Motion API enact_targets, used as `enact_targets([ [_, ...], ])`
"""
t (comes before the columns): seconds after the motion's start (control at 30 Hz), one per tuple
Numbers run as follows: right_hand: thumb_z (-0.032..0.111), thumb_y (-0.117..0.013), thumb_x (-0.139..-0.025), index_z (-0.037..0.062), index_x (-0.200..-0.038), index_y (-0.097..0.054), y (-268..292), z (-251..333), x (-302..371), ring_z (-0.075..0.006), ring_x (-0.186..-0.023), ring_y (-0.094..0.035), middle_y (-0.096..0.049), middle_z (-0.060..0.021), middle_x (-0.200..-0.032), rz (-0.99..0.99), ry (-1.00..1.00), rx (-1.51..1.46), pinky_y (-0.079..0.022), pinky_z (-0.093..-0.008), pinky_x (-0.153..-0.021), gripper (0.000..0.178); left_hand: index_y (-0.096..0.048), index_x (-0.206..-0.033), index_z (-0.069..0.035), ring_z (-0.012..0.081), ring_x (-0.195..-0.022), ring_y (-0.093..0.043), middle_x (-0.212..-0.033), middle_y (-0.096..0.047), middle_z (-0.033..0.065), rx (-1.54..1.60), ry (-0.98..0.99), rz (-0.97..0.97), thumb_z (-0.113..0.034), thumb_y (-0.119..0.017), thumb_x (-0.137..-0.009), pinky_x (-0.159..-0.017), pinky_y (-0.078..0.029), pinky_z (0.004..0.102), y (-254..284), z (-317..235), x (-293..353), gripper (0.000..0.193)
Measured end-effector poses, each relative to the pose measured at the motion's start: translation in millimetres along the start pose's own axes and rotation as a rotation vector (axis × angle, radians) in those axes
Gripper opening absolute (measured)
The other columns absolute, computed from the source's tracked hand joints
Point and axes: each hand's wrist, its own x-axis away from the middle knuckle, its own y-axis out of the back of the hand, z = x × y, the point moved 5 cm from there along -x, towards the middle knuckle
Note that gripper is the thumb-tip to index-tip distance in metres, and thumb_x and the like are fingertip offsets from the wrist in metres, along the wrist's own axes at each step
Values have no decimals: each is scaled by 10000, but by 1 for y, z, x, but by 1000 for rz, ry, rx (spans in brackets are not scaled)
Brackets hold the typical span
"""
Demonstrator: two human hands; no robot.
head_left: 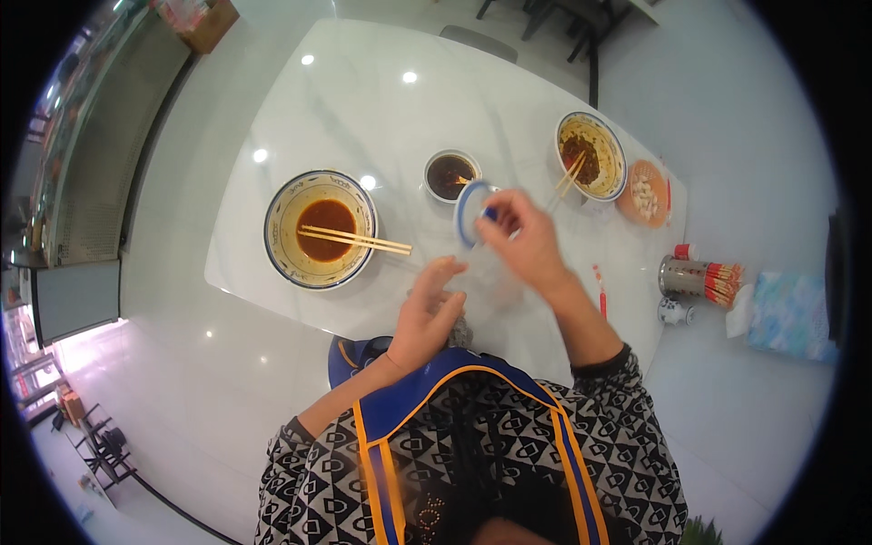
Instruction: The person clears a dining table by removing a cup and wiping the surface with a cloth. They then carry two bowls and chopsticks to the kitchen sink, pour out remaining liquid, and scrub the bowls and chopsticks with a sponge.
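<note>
My right hand (pixel 527 238) pinches a round white lid (pixel 465 214) with a blue rim, its fingers at a blue knob. The lid is tilted on edge and slightly blurred, close beside a small bowl of dark sauce (pixel 450 176) with a spoon in it. My left hand (pixel 429 307) hovers over the near table edge, holding nothing, its fingers apart. To its left sits a large patterned bowl (pixel 283 247) with reddish-brown broth in it. A pair of chopsticks (pixel 354 239) lies across that bowl, ends past the rim.
At the far right are a second bowl (pixel 615 156) with dark leftovers and chopsticks, and an orange basket (pixel 633 214) of garlic. Along the right side lie a metal holder (pixel 681 277) of wrapped chopsticks, a small patterned pot (pixel 672 312) and a blue tissue pack (pixel 790 316). The white table (pixel 363 118) carries the bowls.
</note>
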Motion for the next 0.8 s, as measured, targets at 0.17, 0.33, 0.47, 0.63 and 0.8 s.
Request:
enact_targets([
  [0.17,100,-679,-751,49,-894,-564,41,-35,-30,-25,-574,-450,-507,36,-649,-15,-112,36,-389,-188,-533,191,-514,-1155,-37,115,-781,-587,-833,-650,44,-223,213,126,-160,-499,-892,-750,-456,261,-1,7,-4,291],
  [0.33,144,-633,-735,95,-972,-588,60,-36,-14,-96,-576,-504,-529,-10,-628,119,-194,250,-406,-245,-541,247,-557,-1123,-63,144,-806,-608,-808,-656,55,-308,239,179,-165,-494,-877,-765,-458,271,-20,11,-23,274],
  [0.47,167,-571,-679,183,-1144,-569,62,-26,-29,-239,-625,-573,-578,-89,-654,385,70,839,-441,-359,-563,465,-548,-1146,-79,176,-795,-622,-814,-662,75,-339,289,289,-172,-491,-868,-769,-464,291,-33,21,-29,298],
  [0.63,122,-541,-659,231,-1271,-490,46,-42,-67,-297,-697,-597,-611,-108,-699,702,179,1097,-448,-409,-624,623,-555,-1137,-76,176,-788,-630,-810,-668,78,-324,313,270,-182,-475,-871,-777,-468,294,-31,31,-29,297],
  [0.8,95,-526,-693,265,-1294,-472,22,-49,-87,-281,-724,-603,-625,-77,-724,894,213,1122,-437,-396,-686,626,-545,-1105,-34,204,-705,-640,-731,-655,92,-335,240,216,-137,-466,-859,-680,-481,300,-26,33,-33,278],
])
